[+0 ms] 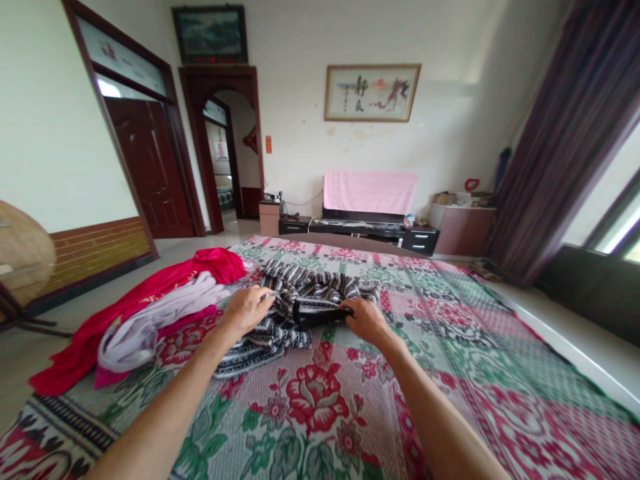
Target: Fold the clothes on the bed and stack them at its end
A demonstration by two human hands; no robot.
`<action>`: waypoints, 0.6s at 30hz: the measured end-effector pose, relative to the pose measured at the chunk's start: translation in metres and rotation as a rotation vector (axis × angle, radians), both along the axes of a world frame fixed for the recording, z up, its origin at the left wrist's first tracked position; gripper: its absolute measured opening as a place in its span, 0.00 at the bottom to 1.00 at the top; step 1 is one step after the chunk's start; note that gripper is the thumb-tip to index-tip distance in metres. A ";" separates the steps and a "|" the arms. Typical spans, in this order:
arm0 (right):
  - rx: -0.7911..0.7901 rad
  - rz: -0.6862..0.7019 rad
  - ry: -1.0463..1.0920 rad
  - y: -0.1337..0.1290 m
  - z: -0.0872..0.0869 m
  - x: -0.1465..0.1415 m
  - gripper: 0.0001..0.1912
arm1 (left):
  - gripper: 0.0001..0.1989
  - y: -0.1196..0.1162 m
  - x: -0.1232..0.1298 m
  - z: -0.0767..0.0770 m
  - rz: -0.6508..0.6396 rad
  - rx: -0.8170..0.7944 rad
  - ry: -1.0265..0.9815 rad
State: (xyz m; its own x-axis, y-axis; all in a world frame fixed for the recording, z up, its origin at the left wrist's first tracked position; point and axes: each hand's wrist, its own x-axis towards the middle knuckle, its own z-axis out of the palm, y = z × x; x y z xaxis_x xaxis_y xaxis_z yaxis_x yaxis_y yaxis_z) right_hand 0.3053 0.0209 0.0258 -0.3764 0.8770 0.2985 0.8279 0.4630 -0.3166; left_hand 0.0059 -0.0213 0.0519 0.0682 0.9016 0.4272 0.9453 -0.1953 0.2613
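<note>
Gripping the striped garment (320,283), bunched on the cover (315,400), middle: left hand (251,308) pinched nearly closed on fabric, right hand (367,321) likewise on its dark edge. Best pull evenly, grips level, easing folds out. Count: 2 hands, 1 striped garment, 1 cover; at left 1 red cloth (155,293), 1 pale cloth (160,313), maybe more underneath

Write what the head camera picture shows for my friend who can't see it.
The left hand and right hand grip a crumpled black-and-white cloth on a flowery cover. Red cloth lies at left; a pink towel hangs in the background.
</note>
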 end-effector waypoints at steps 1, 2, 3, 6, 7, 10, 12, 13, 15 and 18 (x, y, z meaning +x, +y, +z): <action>0.012 -0.033 0.069 -0.001 0.007 -0.001 0.20 | 0.17 0.000 0.001 0.005 -0.010 0.085 -0.044; 0.006 -0.053 0.143 -0.003 0.014 -0.002 0.19 | 0.17 -0.002 0.003 0.011 -0.033 0.147 -0.099; -0.016 -0.052 0.214 -0.005 0.020 -0.004 0.19 | 0.16 -0.003 0.006 0.015 -0.070 0.176 -0.158; -0.123 0.089 0.374 -0.014 0.032 -0.016 0.18 | 0.19 -0.012 0.021 0.019 -0.220 0.073 -0.324; -0.153 0.159 0.409 -0.018 0.032 -0.022 0.18 | 0.24 -0.015 0.027 0.017 -0.275 0.006 -0.360; -0.238 0.304 0.491 -0.028 0.027 -0.041 0.18 | 0.32 -0.021 0.042 0.007 -0.432 -0.167 -0.385; -0.305 0.359 0.539 -0.033 0.022 -0.049 0.17 | 0.29 -0.024 0.048 0.003 -0.493 -0.241 -0.365; -0.354 0.391 0.563 -0.035 0.021 -0.052 0.17 | 0.26 -0.024 0.049 0.003 -0.504 -0.268 -0.354; -0.496 0.488 0.601 -0.036 0.021 -0.051 0.18 | 0.22 -0.024 0.047 0.005 -0.496 -0.311 -0.336; -0.630 0.573 0.687 -0.030 0.023 -0.043 0.19 | 0.19 -0.018 0.036 0.008 -0.415 -0.322 -0.331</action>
